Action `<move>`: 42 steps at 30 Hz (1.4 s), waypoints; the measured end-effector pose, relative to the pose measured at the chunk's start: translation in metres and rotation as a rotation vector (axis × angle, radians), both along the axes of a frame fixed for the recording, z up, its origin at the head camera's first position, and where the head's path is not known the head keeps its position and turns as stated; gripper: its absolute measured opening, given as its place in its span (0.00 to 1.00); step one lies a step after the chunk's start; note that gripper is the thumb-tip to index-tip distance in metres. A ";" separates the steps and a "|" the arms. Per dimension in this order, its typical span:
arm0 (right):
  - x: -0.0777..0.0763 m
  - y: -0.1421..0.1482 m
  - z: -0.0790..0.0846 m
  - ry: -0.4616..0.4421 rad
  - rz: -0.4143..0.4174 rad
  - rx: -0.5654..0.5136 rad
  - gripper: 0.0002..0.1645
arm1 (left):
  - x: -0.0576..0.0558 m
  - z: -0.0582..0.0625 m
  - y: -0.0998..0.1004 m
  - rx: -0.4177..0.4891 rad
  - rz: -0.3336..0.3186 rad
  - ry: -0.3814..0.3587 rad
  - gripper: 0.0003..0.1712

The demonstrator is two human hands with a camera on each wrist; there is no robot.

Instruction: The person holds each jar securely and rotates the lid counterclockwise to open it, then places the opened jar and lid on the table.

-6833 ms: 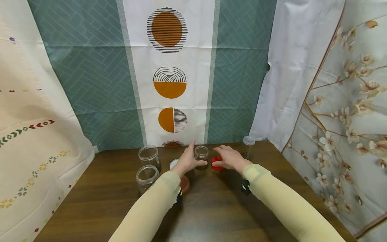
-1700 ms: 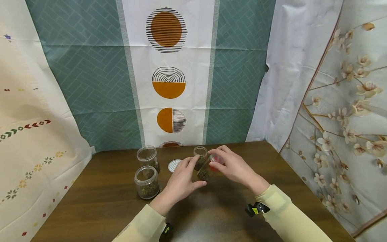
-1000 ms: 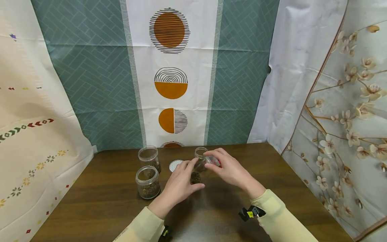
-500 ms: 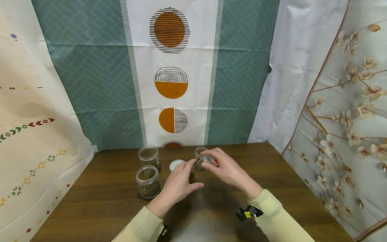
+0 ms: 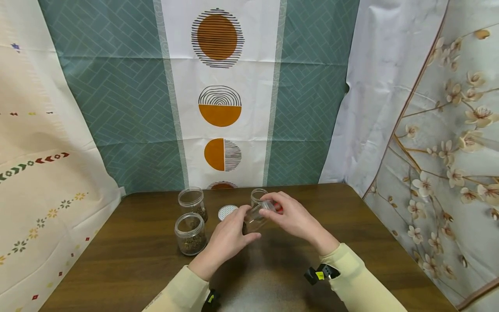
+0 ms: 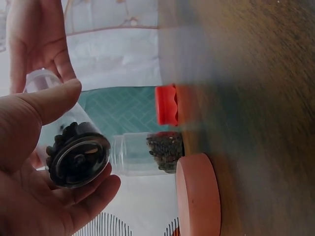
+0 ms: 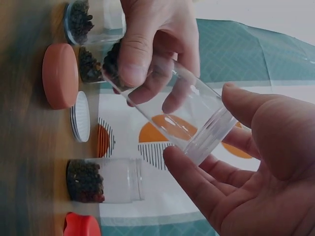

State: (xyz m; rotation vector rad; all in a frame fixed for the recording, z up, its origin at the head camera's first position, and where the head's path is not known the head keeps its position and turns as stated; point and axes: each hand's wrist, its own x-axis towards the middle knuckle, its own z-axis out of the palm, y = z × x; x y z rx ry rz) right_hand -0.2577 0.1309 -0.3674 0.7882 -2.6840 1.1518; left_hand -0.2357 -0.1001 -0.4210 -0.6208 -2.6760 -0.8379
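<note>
A clear jar [image 5: 255, 220] with dark pieces in its bottom hangs tilted between my hands, above the table. The fingers and thumb of my left hand [image 5: 228, 238] curl round its lower end. My right hand [image 5: 294, 216] pinches the upper end by its translucent cap [image 7: 214, 135], between thumb and fingertips. In the left wrist view, the jar's base faces the camera with the dark pieces gathered there. Just behind, a lidless small jar [image 7: 106, 181] stands part full of dark bits. A red lid [image 6: 166, 105] sits beside it, partly hidden by my right hand in the head view.
Two wide open jars, a front one [image 5: 191, 234] and a back one [image 5: 192, 203], stand at the left with dark contents. A white-lined lid [image 5: 227, 211] lies near my left hand. A terracotta-coloured lid [image 6: 199, 196] is hidden in the head view. Curtains surround the brown table [image 5: 136, 242].
The capped jar stood upright at the back right earlier; my right hand has brought it left, tilted. Over the last second my left hand has closed round its lower end.
</note>
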 end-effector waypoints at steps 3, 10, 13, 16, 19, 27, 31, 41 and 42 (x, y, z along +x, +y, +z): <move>-0.002 0.000 -0.001 -0.001 -0.010 0.002 0.26 | 0.000 0.000 -0.001 0.000 0.004 0.038 0.40; -0.003 -0.002 -0.002 -0.059 -0.043 0.000 0.22 | -0.001 0.001 -0.002 -0.027 0.007 0.109 0.35; -0.001 -0.002 -0.003 -0.107 -0.062 -0.006 0.20 | 0.000 0.001 -0.003 -0.038 0.009 0.136 0.34; 0.000 -0.002 -0.002 -0.117 -0.078 -0.001 0.19 | 0.000 0.001 -0.002 -0.049 0.014 0.159 0.34; 0.000 -0.001 -0.001 -0.118 -0.081 -0.005 0.20 | 0.001 0.002 -0.002 -0.052 0.012 0.170 0.34; -0.001 -0.001 -0.001 -0.121 -0.068 -0.011 0.20 | 0.002 0.003 -0.003 -0.083 0.026 0.208 0.34; -0.001 -0.001 -0.002 -0.134 -0.062 -0.017 0.19 | 0.003 0.002 -0.004 -0.113 0.031 0.238 0.35; -0.004 0.000 -0.004 -0.141 -0.039 -0.031 0.18 | 0.003 -0.001 -0.002 -0.130 -0.002 0.304 0.36; -0.004 0.000 -0.004 -0.144 -0.038 -0.031 0.18 | 0.003 -0.002 -0.002 -0.133 -0.002 0.304 0.36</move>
